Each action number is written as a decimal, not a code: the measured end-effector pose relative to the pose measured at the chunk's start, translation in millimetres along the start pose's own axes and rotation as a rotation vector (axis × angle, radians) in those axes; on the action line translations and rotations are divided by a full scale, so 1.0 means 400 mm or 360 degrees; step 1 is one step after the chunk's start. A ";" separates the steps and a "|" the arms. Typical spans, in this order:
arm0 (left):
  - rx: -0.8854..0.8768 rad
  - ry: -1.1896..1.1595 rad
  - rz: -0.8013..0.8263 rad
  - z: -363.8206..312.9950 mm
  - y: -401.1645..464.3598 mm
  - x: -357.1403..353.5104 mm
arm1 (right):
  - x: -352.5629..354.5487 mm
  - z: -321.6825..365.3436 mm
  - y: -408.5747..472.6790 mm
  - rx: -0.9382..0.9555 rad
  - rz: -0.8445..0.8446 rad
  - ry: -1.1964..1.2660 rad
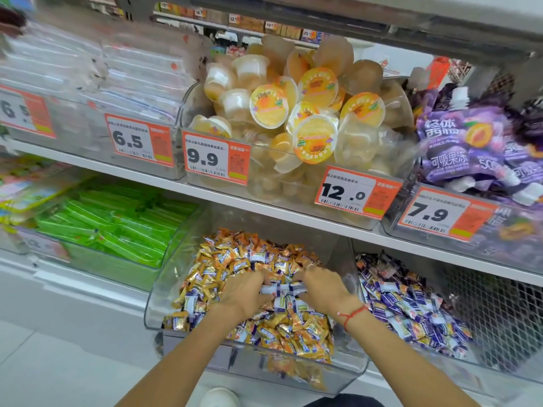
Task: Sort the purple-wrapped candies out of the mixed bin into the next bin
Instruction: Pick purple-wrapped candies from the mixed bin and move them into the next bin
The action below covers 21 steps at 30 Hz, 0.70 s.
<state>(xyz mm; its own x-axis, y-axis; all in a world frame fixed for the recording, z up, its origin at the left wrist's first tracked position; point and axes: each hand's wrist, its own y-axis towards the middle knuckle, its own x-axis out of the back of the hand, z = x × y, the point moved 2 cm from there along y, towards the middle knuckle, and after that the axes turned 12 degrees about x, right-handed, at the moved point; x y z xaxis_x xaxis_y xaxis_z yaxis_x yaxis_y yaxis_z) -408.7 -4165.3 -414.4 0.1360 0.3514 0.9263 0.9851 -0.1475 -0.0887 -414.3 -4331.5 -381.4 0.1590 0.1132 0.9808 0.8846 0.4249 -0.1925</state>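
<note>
Two hands gather purple-wrapped candies in a clear shop bin of mixed sweets.

Head view: the left hand (245, 292) and right hand (321, 284), a red string bracelet (352, 314) on its wrist, curl their fingers round a cluster of purple-wrapped candies (282, 290) on top of the gold-wrapped heap in the mixed bin (349, 374), near centre. The next bin (458, 364), just to the right, holds purple-and-white sweets. On the white shelf (164, 171) above, orange price tags read 6.5 (138, 141), 9.9 (216, 157), 12.0 (357, 190) and 7.9 (446, 214), fronting jelly cups (314, 113) and purple pouches (467, 142) printed with Chinese characters. Green packets (117, 227) fill the bin at left.
</note>
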 end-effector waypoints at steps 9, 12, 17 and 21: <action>0.0171 -0.0306 0.0382 0.077 -0.019 0.020 | 0.002 0.007 0.020 0.0039 -0.0098 0.0173; 0.0149 -0.0360 0.0402 0.043 0.002 0.002 | 0.016 -0.008 -0.008 0.0045 -0.0190 0.0262; 0.0149 -0.0077 0.0321 -0.035 0.013 -0.044 | -0.035 -0.013 -0.039 0.0168 0.0077 0.0456; 0.0144 0.0256 0.0094 -0.049 0.028 -0.048 | -0.071 0.006 -0.038 0.0152 0.0018 0.0442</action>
<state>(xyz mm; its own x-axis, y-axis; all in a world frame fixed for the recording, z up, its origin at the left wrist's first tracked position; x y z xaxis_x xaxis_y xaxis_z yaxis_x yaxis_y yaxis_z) -402.5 -4191.9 -426.0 0.1823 0.1909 0.9645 0.9823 -0.0772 -0.1704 -433.3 -4339.2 -406.5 0.2942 -0.1264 0.9473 0.8390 0.5089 -0.1927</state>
